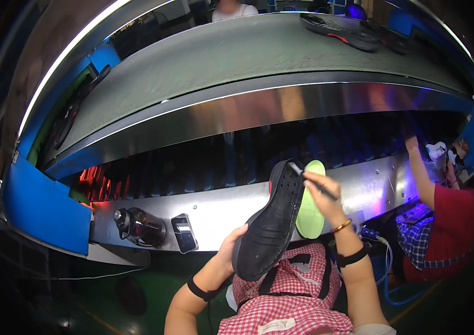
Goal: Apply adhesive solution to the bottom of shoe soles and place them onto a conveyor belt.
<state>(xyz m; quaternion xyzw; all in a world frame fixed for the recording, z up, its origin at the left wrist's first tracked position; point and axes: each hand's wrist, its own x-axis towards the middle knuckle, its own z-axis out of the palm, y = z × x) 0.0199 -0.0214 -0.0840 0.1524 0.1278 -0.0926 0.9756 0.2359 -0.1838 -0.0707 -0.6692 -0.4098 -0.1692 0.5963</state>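
A black shoe sole point(265, 231) is tilted up in front of me, its inner face toward me and a small red patch on its side edge. My left hand point(231, 243) grips it by the lower left rim, thumb over the edge. In my right hand point(326, 195) is a slim brush point(298, 169) with a dark handle, held like a pen. Its pale tip meets the sole's inner rim at the upper end. Partly behind the sole and my right hand, a lime-green sole-shaped piece point(310, 218) rests on the metal ledge.
On the steel ledge point(237, 206) stand a dark bottle point(146, 228) and a phone point(184, 233). Beyond it runs a green conveyor belt point(220, 56) carrying soles point(340, 32). A person in red point(455, 223) works at the right; another point(234, 10) is across the belt.
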